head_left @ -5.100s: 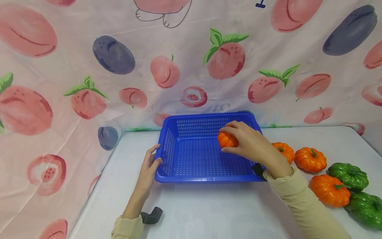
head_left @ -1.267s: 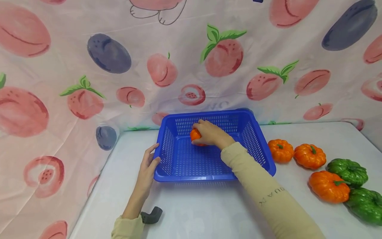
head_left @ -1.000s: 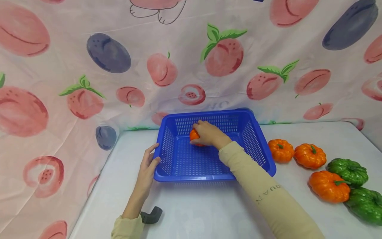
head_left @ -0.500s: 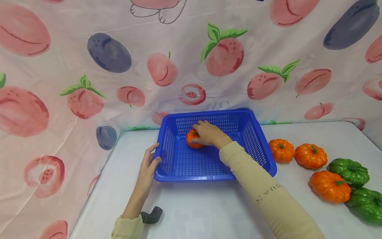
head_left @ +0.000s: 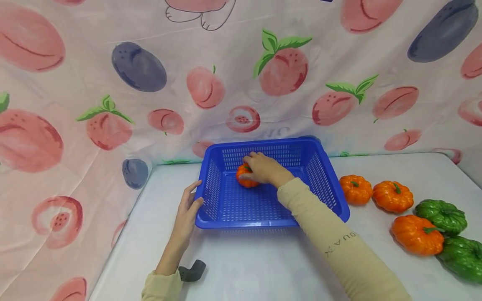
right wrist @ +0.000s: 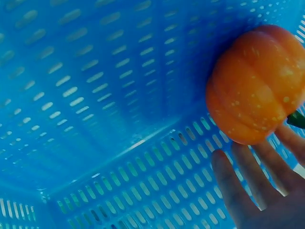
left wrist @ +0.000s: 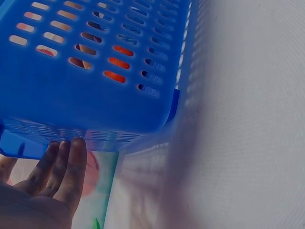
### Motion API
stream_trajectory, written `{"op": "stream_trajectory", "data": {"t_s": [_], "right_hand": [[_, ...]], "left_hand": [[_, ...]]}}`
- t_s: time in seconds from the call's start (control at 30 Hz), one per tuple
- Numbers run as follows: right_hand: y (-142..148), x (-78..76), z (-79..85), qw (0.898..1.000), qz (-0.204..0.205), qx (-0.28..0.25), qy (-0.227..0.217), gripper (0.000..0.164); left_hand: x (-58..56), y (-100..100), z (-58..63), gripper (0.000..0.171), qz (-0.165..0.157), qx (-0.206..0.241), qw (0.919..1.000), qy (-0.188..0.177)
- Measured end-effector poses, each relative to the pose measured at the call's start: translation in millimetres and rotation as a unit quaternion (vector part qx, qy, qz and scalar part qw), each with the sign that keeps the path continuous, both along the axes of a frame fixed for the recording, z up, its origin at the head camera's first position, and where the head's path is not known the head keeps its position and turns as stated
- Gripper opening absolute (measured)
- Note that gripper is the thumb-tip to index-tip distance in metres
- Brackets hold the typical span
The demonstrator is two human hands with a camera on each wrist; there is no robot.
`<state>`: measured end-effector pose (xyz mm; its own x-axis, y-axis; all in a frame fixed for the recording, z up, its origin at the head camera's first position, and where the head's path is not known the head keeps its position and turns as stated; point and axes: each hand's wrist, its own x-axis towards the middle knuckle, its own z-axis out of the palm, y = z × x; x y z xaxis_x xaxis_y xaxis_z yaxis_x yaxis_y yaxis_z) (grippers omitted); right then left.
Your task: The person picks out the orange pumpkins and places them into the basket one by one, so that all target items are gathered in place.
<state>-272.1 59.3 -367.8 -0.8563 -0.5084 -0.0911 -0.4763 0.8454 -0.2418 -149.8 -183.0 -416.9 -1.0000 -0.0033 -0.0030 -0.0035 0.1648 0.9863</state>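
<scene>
A small orange pumpkin (head_left: 244, 176) with a green stem sits inside the blue plastic basket (head_left: 248, 225), toward its back left. My right hand (head_left: 265, 169) reaches in from the right; its thumb overlaps the pumpkin's front. In the right wrist view, the fingers (right wrist: 252, 186) are nearly straight and spread along the pumpkin's stem side, and one fingertip stands off from it. My left hand (head_left: 184, 215) is at the basket's left side, thumb and index fingertips right at the rim. Seen from the left wrist, its straight fingers (left wrist: 71, 167) touch the outer wall.
To the right of the basket, on the white table (head_left: 263, 267), lie several more pumpkins: orange ones (head_left: 355, 190) closest to it and green ones (head_left: 440, 217) farther right. A dark grey curved piece (head_left: 192, 271) is by the left wrist. Fruit-printed cloth (head_left: 241, 92) hangs behind.
The right hand has carried the pumpkin leftward from over the basket's right side to the back left. Its fingers have loosened, and more of the pumpkin, with its stem, shows. The left hand stays.
</scene>
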Motion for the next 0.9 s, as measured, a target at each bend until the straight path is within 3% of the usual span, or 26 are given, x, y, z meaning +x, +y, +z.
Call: {"op": "stream_trajectory", "data": {"t_s": [0.5,0.9], "right_hand": [[7,9.6,15.2,0.999,0.021,0.001,0.043,0.058],[13,19.2,26.8,0.999,0.022,-0.007,0.042,0.057]], "left_hand": [[0.2,0,-0.4,0.050,-0.004,0.007,1.0000,0.002],[0.8,0,0.6,0.050,0.001,-0.001,1.0000,-0.002]]}}
